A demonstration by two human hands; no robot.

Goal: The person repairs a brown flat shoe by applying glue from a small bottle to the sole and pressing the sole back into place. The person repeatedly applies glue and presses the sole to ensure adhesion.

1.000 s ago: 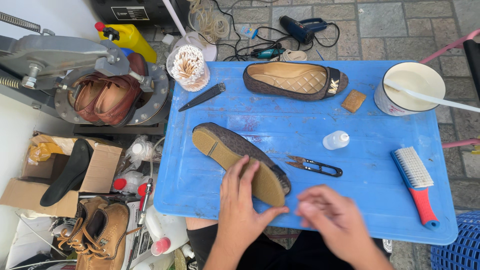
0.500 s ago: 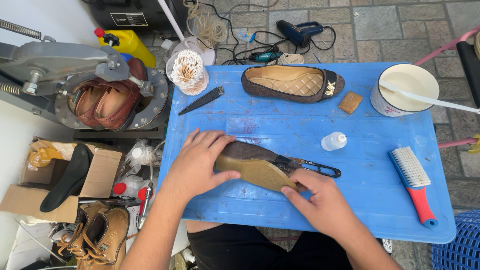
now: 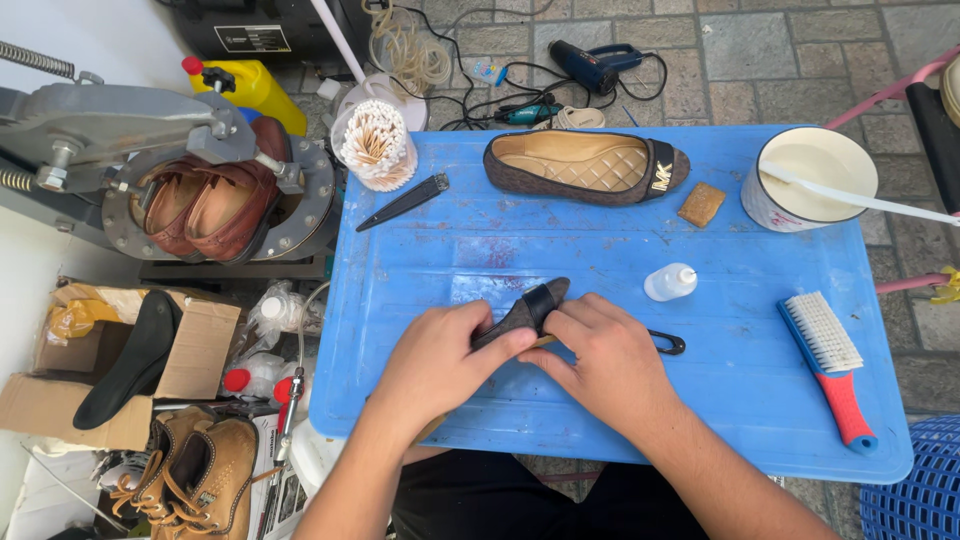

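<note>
One shoe [image 3: 528, 310] sits in my two hands above the blue table [image 3: 560, 250], long axis diagonal, visible end pointing up-right. My left hand [image 3: 440, 365] and right hand [image 3: 605, 360] both close on it. A second shoe [image 3: 585, 165] lies behind; one brush [image 3: 830, 365] lies right.

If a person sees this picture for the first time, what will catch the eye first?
Most likely the bright blue table filling the middle, where the left hand and right hand press together on a dark flat shoe near its front edge. A matching shoe lies at the back edge, and a white bucket stands at the back right corner.
</note>
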